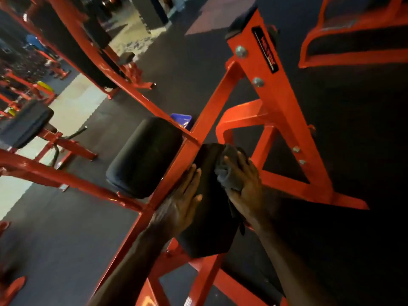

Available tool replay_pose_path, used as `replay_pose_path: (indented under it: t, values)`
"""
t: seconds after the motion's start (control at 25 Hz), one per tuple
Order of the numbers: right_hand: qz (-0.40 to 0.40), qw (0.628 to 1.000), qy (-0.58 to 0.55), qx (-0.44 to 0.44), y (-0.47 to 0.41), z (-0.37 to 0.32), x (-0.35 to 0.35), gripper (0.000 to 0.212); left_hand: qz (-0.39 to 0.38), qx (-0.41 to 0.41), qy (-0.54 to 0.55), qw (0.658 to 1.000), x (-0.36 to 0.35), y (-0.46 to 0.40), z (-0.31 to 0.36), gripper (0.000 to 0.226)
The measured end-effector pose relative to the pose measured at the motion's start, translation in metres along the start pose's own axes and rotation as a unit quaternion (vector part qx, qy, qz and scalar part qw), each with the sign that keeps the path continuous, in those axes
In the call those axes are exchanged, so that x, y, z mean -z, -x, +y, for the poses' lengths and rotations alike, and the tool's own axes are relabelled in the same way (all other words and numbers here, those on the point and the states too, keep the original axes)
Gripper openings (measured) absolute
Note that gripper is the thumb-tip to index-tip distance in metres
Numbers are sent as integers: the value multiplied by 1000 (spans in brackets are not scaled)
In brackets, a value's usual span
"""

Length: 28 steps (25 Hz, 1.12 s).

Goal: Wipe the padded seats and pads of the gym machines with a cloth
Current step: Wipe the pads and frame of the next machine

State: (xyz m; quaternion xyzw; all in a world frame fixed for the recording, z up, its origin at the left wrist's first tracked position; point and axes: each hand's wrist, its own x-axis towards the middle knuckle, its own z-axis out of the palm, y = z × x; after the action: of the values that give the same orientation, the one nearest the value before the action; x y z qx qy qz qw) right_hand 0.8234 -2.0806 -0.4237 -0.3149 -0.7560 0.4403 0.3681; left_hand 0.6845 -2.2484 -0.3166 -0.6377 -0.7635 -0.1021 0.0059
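Note:
A black rectangular pad (209, 217) is mounted on the red machine frame (220, 98) at the centre. My left hand (181, 197) lies flat with straight fingers along the pad's left edge, beside the red bar. My right hand (245, 180) grips a bunched dark grey cloth (229, 173) and presses it on the upper right part of the same pad. A second black pad (145, 157), rounded and thicker, sits on the other side of the red bar to the left.
A blue object (182, 119) lies on the dark rubber floor behind the rounded pad. Another machine with a black seat (26, 124) stands at the left. More red frames cross the upper left and upper right (353, 56). A red base frame (313, 186) spreads to the right.

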Motion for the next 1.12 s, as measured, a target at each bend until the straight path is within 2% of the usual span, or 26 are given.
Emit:
replay_pose_path:
  t: [0.08, 0.16, 0.28, 0.4, 0.44, 0.6, 0.72, 0.8, 0.92, 0.96, 1.04, 1.12]
  values:
    - [-48, 986, 161, -5, -8, 4, -8, 96, -14, -2, 19, 1000, -5, -4, -1, 61]
    - [-59, 981, 187, 2, -18, 3, -10, 97, -25, 8, 25, 999, -6, -4, -4, 61]
    - [3, 990, 140, 31, -21, 16, -15, 92, -30, 11, 45, 998, -9, -5, -6, 61]
    - [118, 992, 21, -38, 1, 34, -30, 84, -10, -5, 47, 999, -13, -3, -9, 61]
    - [134, 989, 4, -59, 13, 29, -35, 84, -4, -1, 48, 999, -15, -1, -10, 62]
    - [118, 992, 21, -29, 2, 14, -33, 85, 9, -11, 49, 999, -20, 0, -14, 62]
    - [138, 982, -60, -117, -21, 41, -28, 67, 20, -13, 53, 998, -24, 2, -16, 63]
    - [156, 977, -70, -130, -2, 43, -37, 56, 28, -9, 57, 998, -22, 2, -13, 63]
    - [136, 985, -44, -94, 8, 29, -37, 73, 39, -11, 44, 998, -21, 1, -11, 63]
    - [131, 985, -53, -94, -1, 29, -32, 71, 37, -16, 46, 998, -22, 0, -13, 63]
    - [149, 971, -116, -146, -12, 31, -24, 57, 34, -15, 48, 998, -23, 0, -15, 63]
    - [193, 952, -141, -190, 9, 23, -30, 57, 37, -17, 55, 998, -23, 1, -14, 63]
